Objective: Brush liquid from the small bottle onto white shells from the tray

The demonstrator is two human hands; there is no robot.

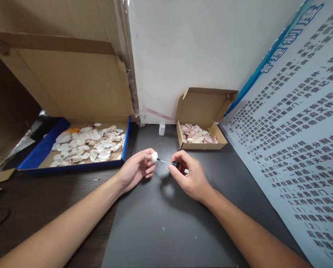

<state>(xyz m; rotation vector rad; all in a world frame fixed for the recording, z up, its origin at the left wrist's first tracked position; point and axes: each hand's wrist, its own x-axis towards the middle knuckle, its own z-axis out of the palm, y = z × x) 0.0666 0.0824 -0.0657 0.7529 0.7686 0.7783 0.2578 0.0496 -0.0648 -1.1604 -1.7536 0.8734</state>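
Between thumb and fingers, my left hand (138, 166) pinches a small white seashell (154, 157) held above the dark mat. My right hand (189, 172) grips the black cap of a small brush applicator (175, 164). The applicator's thin clear stem points left, and its dark tip is at or very close to the shell; whether they touch I cannot tell. A small clear bottle (162, 128) with a printed label stands behind the hands, near the wall.
A blue-edged cardboard box (126, 139) full of white shells lies open on the left. At the back right stands a smaller open cardboard box (204, 146) holding patterned shells. A printed sign (300, 123) leans along the right side. The grey mat (166, 230) bears tiny white bits.
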